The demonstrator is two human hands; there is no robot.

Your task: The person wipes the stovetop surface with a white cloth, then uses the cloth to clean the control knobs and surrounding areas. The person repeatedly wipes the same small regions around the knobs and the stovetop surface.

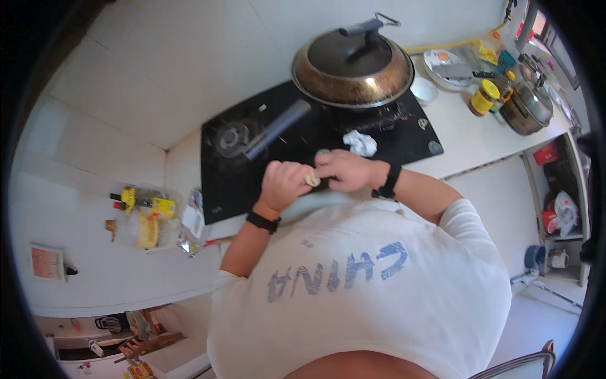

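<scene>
My left hand (286,184) is curled around a small pale piece (311,179), perhaps food, whose end shows between its thumb and fingers. My right hand (348,168) meets it from the other side, its fingers bent against the piece; whether they grip it is unclear. Both hands are over the front edge of a black glass gas hob (303,151). Just beyond the right hand lies a crumpled white tissue (360,143). A large lidded wok (352,71) stands on the far burner, and its long dark handle (279,128) reaches toward the left hand.
Left of the hob, bottles (151,203) stand by the wall. To the right, the counter (454,132) bears a white bowl (424,90), a cleaver (454,72) on a plate, a yellow-lidded jar (484,98) and a steel pot (528,106). Open shelves (563,237) sit below.
</scene>
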